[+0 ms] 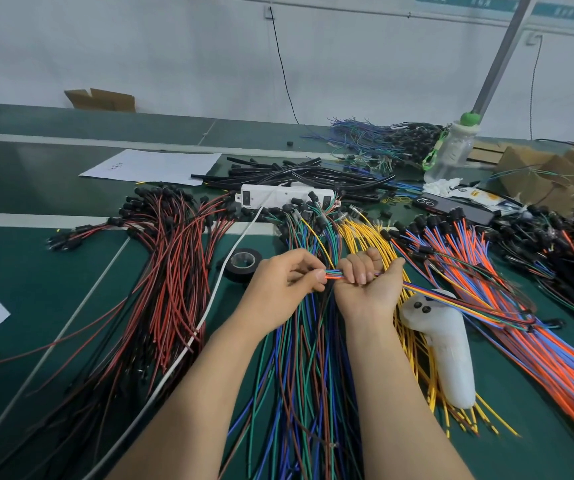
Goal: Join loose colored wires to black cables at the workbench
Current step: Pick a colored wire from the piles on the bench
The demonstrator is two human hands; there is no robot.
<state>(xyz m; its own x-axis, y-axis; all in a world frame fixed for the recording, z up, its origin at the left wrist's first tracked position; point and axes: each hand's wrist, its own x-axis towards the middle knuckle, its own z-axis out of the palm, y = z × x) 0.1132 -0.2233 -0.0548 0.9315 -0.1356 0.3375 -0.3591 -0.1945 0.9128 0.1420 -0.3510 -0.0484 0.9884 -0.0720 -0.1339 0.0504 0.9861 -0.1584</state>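
Wire bundle (pixel 427 295): thin blue, orange, yellow and green strands. It's gripped in the right hand (pixel 368 278) fist, with the ends pinched by the left hand (pixel 289 282). The bundle trails right and loops over the orange/blue wires (pixel 538 344).

On the surface:
- red/black wires (pixel 171 289) fanned at left, black connectors at the far ends
- green/blue/brown wires (pixel 306 358) under the forearms
- yellow wires (pixel 358 230) just right of those
- black cables (pixel 313 174) heaped behind all the piles
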